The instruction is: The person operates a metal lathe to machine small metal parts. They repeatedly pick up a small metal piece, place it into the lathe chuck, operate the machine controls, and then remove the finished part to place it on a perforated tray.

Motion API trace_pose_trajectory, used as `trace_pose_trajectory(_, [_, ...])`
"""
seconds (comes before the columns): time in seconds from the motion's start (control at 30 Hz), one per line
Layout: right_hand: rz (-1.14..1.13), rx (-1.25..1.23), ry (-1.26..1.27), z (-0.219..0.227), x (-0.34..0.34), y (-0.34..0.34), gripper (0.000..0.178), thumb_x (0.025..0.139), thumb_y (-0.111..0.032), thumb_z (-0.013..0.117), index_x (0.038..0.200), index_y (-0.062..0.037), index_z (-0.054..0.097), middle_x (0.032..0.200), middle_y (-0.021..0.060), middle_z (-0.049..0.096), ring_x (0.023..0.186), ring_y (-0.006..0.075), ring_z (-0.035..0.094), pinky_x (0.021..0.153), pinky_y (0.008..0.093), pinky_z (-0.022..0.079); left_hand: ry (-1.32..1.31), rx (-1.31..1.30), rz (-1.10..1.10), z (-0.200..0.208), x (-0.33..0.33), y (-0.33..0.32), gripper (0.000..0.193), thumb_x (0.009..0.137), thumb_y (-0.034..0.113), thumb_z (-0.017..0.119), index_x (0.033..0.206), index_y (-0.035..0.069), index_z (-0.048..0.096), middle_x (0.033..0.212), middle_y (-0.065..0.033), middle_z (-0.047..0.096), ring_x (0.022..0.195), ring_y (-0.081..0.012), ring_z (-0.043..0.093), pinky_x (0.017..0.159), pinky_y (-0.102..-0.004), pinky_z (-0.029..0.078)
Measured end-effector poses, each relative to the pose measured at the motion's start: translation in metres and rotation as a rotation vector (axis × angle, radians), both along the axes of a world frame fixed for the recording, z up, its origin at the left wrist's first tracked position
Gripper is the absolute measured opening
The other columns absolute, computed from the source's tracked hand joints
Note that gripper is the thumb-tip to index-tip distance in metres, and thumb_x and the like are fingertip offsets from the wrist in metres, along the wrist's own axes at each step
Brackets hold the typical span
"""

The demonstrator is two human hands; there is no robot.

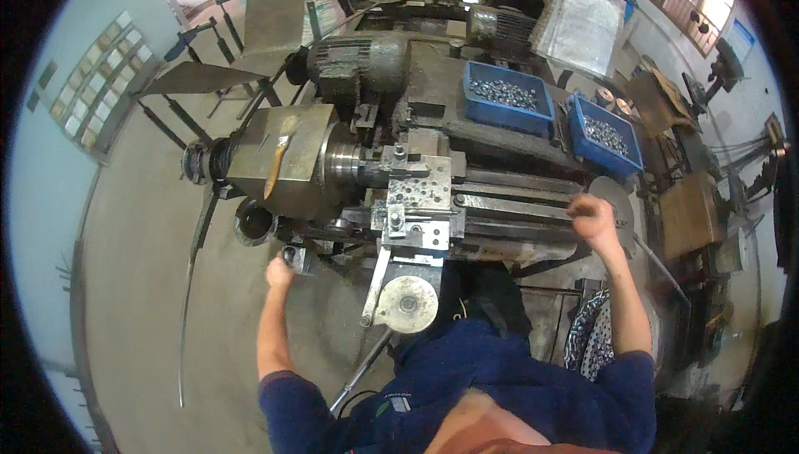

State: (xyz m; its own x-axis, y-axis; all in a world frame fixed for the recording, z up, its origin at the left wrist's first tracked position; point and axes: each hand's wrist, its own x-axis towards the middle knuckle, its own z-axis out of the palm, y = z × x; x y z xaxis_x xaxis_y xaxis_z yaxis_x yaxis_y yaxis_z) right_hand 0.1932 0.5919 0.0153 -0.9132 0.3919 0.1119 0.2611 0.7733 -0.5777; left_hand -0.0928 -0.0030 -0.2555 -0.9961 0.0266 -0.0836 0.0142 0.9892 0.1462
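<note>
A small metal lathe (416,196) stands in front of me, its tool slide (420,192) in the middle. My left hand (280,272) is closed at the lathe's lower left, against a small grey metal box (298,259); what its fingers hold is hidden. Over the right end of the lathe bed my right hand (593,219) is raised with curled fingers, beside a round grey disc (614,204). Whatever it grips, if anything, is too small to make out. A wooden-handled brush (278,163) lies on the headstock cover (250,150). Below the slide is a round handwheel (408,304).
Two blue bins (508,121) of small metal parts sit behind the bed at the right. An electric motor (359,67) is behind the headstock. At my lower right stands a container (574,329) of shiny metal pieces. A long thin rod (190,304) slants down at the left.
</note>
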Motion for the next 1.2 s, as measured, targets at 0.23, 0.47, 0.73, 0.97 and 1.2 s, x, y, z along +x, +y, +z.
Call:
trace_pose_trajectory(0.23, [-0.480, 0.073, -0.040, -0.051, 0.112, 0.098, 0.026, 0.062, -0.010, 0.056, 0.084, 0.0026, 0.065, 0.071, 0.0117, 0.065, 0.069, 0.0143, 0.061, 0.064, 0.0261, 0.047, 0.027, -0.149, -0.025, 0.018, -0.008, -0.014, 0.031, 0.076, 0.031, 0.059, 0.092, 0.005, 0.064, 0.087, -0.0182, 0.064, 0.080, -0.0337, 0.063, 0.071, -0.0451, 0.049])
trace_pose_trajectory(0.47, [-0.671, 0.423, -0.491, -0.106, 0.213, 0.215, 0.065, 0.063, -0.009, 0.057, 0.127, -0.0102, 0.045, 0.127, 0.0154, 0.048, 0.114, 0.0302, 0.048, 0.094, 0.0355, 0.040, -0.469, 0.253, -0.099, 0.059, 0.084, -0.034, 0.046, 0.072, 0.021, 0.066, 0.113, 0.004, 0.058, 0.084, -0.0186, 0.065, 0.083, -0.0302, 0.063, 0.074, -0.0385, 0.049])
trace_pose_trajectory(0.73, [-0.759, 0.442, -0.719, -0.149, 0.259, 0.270, 0.037, 0.073, -0.025, 0.053, 0.102, -0.0019, 0.057, 0.095, 0.0189, 0.063, 0.085, 0.0365, 0.061, 0.073, 0.0428, 0.049, -0.752, 0.710, -0.209, 0.184, 0.212, 0.050, 0.044, 0.083, 0.023, 0.062, 0.119, 0.001, 0.051, 0.095, -0.0113, 0.065, 0.089, -0.0188, 0.061, 0.079, -0.0307, 0.048])
trace_pose_trajectory(0.97, [-0.871, 0.511, -0.512, -0.156, 0.279, 0.183, 0.035, 0.066, -0.027, 0.058, 0.095, -0.0069, 0.060, 0.088, 0.0195, 0.063, 0.082, 0.0391, 0.060, 0.071, 0.0473, 0.048, -0.549, 0.325, -0.249, 0.177, 0.265, 0.103, 0.033, 0.077, 0.034, 0.066, 0.088, 0.003, 0.060, 0.073, -0.0203, 0.060, 0.071, -0.0334, 0.060, 0.064, -0.0415, 0.045])
trace_pose_trajectory(1.2, [-0.938, 0.440, -0.418, -0.167, 0.284, 0.127, 0.031, 0.064, -0.026, 0.052, 0.089, -0.0084, 0.059, 0.083, 0.0210, 0.062, 0.079, 0.0415, 0.058, 0.068, 0.0504, 0.044, -0.473, 0.345, -0.262, 0.145, 0.258, 0.096, 0.020, 0.079, 0.023, 0.063, 0.083, 0.003, 0.063, 0.073, -0.0159, 0.063, 0.067, -0.0290, 0.061, 0.062, -0.0387, 0.046])
